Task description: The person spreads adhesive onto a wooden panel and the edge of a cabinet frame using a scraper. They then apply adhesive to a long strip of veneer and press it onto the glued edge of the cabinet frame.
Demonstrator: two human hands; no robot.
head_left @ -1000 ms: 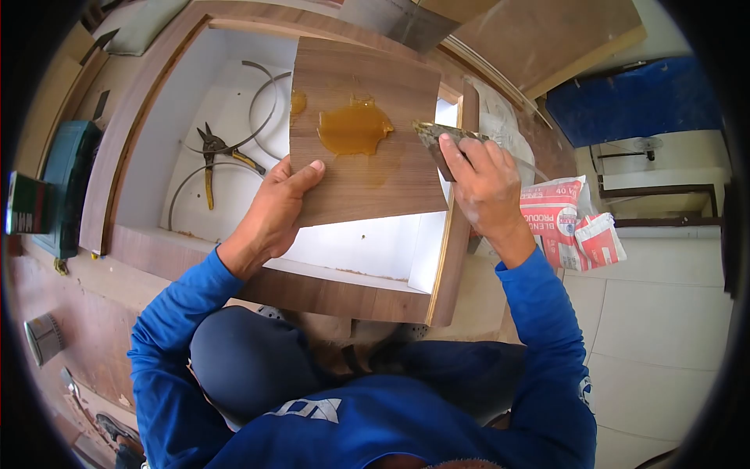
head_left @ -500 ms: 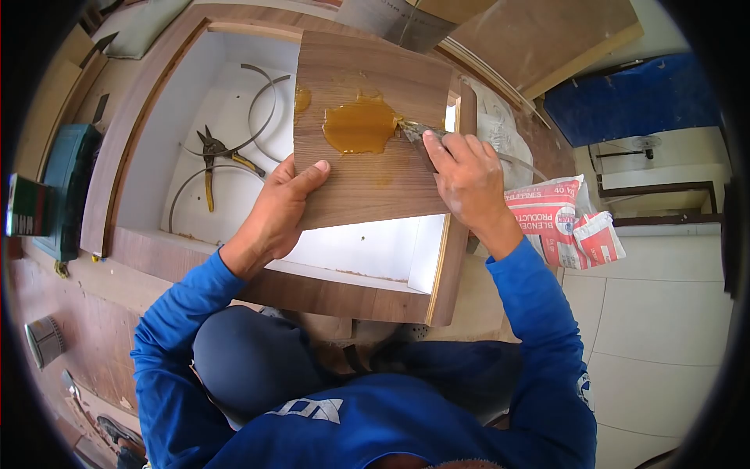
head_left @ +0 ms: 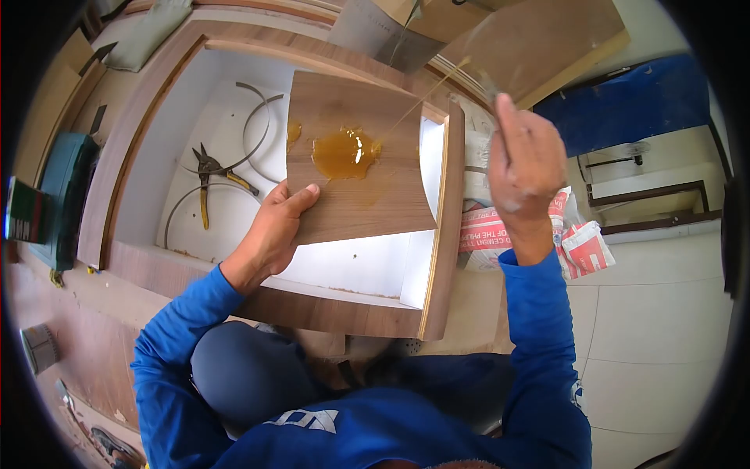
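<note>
Panel (head_left: 375, 207) over cabinet (head_left: 336, 309), likely light, stiff; left hand (head_left: 277, 223) pinches 8-o'clock edge, sound hold off slick puddle (head_left: 340, 160). Right hand (head_left: 530, 164), panel's 3 o'clock, closed around blurred tool (head_left: 501, 131).

A person wears a royal-blue shirt (head_left: 367, 430) whose long, creased sleeves (head_left: 539, 313) reach the wrists, leaving the hands (head_left: 277, 227) bare. White block lettering (head_left: 308, 420), not fully legible, crosses the chest; a small white-and-dark emblem (head_left: 578, 397) marks the right sleeve. The trousers (head_left: 250, 363) are dark, slate-blue at the knee.
</note>
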